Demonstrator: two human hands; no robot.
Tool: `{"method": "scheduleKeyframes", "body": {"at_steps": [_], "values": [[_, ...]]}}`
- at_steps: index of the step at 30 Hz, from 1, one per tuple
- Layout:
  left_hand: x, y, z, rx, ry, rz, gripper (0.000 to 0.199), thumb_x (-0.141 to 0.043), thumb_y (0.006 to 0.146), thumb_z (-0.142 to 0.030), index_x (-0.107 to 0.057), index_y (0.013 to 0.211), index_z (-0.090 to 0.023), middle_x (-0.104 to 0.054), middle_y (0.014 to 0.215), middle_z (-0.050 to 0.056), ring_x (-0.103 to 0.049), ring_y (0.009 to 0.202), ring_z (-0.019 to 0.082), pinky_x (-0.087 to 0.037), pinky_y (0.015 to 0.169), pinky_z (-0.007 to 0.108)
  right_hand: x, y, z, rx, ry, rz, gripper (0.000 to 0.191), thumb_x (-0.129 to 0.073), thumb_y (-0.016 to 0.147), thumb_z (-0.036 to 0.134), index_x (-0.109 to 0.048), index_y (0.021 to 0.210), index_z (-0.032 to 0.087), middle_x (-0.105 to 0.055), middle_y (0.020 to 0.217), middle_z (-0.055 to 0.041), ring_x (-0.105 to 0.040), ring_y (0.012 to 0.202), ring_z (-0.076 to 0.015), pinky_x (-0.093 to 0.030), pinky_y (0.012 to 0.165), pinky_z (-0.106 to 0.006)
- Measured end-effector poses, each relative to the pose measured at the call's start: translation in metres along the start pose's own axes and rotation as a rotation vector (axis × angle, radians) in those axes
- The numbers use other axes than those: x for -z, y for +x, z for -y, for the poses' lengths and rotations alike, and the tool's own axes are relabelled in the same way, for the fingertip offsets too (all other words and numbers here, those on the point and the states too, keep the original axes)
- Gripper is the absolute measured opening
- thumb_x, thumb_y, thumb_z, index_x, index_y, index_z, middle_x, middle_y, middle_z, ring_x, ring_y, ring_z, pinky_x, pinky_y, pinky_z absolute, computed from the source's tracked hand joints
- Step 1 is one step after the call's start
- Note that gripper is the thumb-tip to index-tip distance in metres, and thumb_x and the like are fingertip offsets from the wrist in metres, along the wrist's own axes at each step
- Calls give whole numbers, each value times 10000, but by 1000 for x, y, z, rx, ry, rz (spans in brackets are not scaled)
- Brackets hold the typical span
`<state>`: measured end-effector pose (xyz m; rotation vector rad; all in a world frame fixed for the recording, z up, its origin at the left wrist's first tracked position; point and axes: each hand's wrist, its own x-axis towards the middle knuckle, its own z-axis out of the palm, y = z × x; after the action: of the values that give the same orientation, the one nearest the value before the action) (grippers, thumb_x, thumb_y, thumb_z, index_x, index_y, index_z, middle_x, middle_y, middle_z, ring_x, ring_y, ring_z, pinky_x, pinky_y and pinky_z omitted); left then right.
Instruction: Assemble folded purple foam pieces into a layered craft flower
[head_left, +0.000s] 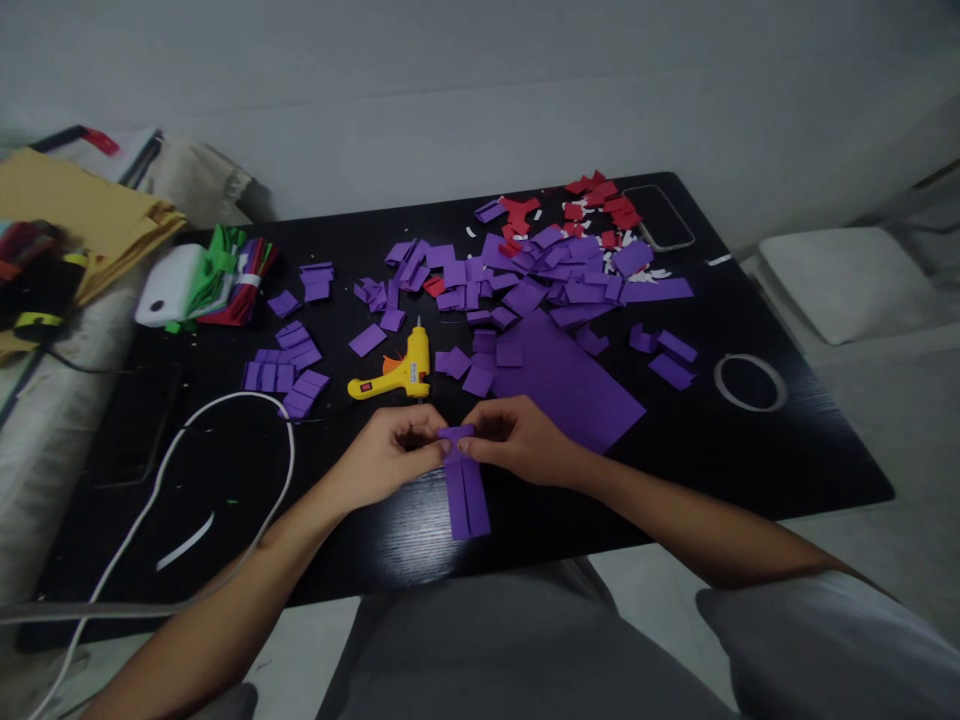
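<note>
A folded purple paper strip (467,495) hangs toward the table's front edge, with creases running along its length. My left hand (394,447) pinches its upper left corner between thumb and fingers. On the upper right corner, my right hand (517,438) has the same kind of pinch. Just beyond my left hand lies a yellow glue gun (409,368), its nozzle pointing away from me. A large purple sheet (559,385) lies flat beyond my right hand. Many small folded purple pieces (577,265) are heaped behind it.
Red paper pieces (592,205) lie at the back right, near a clear rectangular frame (660,218). A tape ring (750,383) is at the right. White cable (161,480), a dark phone (133,425) and bundled coloured strips (229,280) occupy the left of the black table (787,450).
</note>
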<state>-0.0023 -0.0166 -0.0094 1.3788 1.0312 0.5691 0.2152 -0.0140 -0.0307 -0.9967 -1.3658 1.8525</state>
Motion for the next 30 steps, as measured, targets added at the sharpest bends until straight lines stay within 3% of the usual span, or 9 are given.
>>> {"method": "scheduleKeyframes", "body": {"at_steps": [9,19,26,30], "values": [[7,0,-5,5,21,37,159,-721,867,-274,-677,794,-140,-659,662,-10,-572,591,93,-426,574,201,1,1,0,0,8,-2,158,-806,773,301,-721,779,169,-637,668,44,-554,609,-90,-442,617,-236],[8,0,-3,35,-23,54,172,-730,897,-290,-680,828,-141,-685,673,-4,-585,563,82,-454,540,183,4,2,3,-12,5,-3,259,-848,754,380,-707,770,164,-628,662,43,-556,613,-97,-450,621,-239],[5,-2,-3,-87,16,-26,171,-717,921,-288,-700,817,-153,-676,680,-7,-592,603,88,-469,584,190,4,1,3,-4,17,-25,304,-873,755,420,-702,796,172,-640,683,38,-566,618,-103,-458,621,-249],[4,-2,-4,-120,47,-145,174,-751,905,-311,-718,824,-160,-674,654,-11,-594,578,89,-468,563,186,5,1,5,46,48,-36,261,-847,791,375,-731,915,178,-716,812,4,-650,742,-138,-529,736,-286]]}}
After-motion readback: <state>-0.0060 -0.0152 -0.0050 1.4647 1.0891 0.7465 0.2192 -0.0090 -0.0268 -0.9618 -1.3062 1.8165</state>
